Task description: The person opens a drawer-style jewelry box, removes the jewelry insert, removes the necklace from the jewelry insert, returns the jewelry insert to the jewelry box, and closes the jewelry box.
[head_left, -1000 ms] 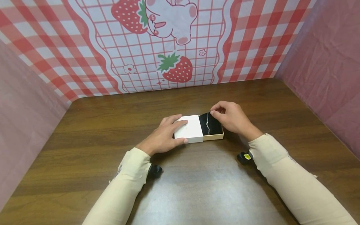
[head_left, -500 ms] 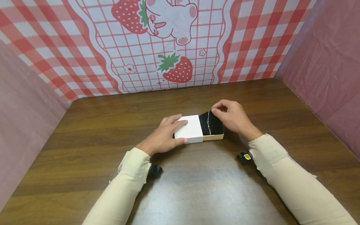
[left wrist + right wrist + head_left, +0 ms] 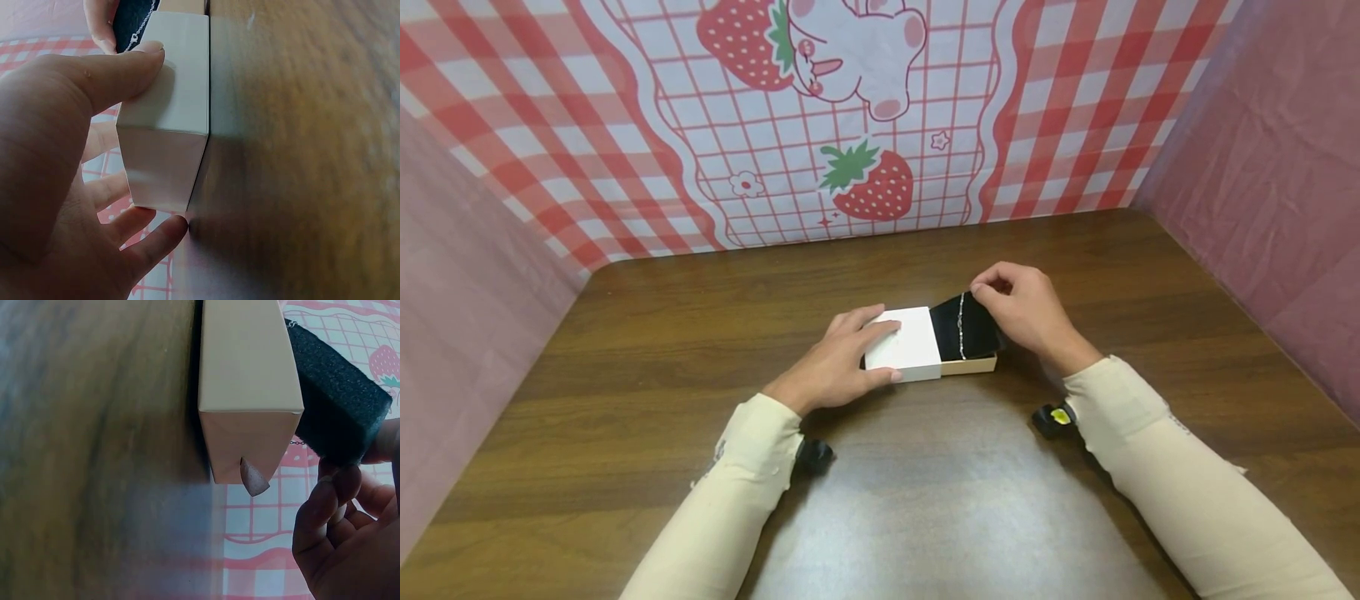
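A white box sleeve (image 3: 919, 346) lies on the table, its cream inner tray (image 3: 970, 367) slid partway out to the right. My left hand (image 3: 838, 360) grips the sleeve, thumb along the near side and fingers over the top and far side. From the tray a black foam pad (image 3: 947, 333) rises tilted, its right end lifted above the rim. Across it runs a thin silver chain bracelet (image 3: 961, 329). My right hand (image 3: 1028, 307) pinches the pad's far right corner between thumb and fingers. The right wrist view shows the pad's thick side (image 3: 340, 394) well above the tray.
A small ribbon tab (image 3: 254, 478) sticks out of the tray's end. Wood-grain table (image 3: 910, 492) surrounds the box. Behind stands a red checked strawberry cloth (image 3: 880, 183), with pink cloth walls (image 3: 1262, 192) at both sides.
My right hand has moved slightly up and right, raising the right end of the foam pad out of the tray with the bracelet on it. My left hand stays on the sleeve.
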A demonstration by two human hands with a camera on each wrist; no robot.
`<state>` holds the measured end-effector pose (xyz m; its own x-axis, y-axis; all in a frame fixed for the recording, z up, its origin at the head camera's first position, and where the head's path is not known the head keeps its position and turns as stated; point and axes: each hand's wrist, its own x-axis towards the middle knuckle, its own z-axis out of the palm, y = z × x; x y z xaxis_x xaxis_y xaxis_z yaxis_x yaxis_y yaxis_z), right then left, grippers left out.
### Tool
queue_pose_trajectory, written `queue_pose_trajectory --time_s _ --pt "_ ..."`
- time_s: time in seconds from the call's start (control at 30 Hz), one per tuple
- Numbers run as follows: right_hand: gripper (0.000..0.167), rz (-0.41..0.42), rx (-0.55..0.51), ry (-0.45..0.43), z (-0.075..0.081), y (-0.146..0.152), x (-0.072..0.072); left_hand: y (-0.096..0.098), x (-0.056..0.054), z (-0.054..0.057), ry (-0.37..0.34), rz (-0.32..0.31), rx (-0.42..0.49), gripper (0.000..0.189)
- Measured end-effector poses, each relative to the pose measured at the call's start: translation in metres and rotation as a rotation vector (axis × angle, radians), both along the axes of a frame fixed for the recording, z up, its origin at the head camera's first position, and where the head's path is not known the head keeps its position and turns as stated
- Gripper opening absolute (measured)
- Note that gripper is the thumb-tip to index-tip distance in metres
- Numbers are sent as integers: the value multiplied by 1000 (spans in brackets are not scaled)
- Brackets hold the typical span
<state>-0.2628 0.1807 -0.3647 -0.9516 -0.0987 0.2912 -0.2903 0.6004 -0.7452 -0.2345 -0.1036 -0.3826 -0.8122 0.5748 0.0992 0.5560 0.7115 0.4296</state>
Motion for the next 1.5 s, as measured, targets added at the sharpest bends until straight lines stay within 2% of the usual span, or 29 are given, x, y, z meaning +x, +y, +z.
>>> queue_pose_trajectory --time_s 0.27,0.57,1.13,1.27,1.5 --pt "20 -19 -5 -19 1 2 -1 0 1 2 -17 11 -7 68" --pt "19 -54 -41 -80 2 6 -2 0 1 2 -15 3 -4 69" --pt "21 -56 -74 -50 2 7 -3 0 1 2 -12 5 -11 69" --pt "21 -60 -110 -45 1 7 -4 0 1 2 -12 7 -13 69" --pt "23 -54 -241 -105 1 6 -1 1 1 2 -5 7 -14 69"
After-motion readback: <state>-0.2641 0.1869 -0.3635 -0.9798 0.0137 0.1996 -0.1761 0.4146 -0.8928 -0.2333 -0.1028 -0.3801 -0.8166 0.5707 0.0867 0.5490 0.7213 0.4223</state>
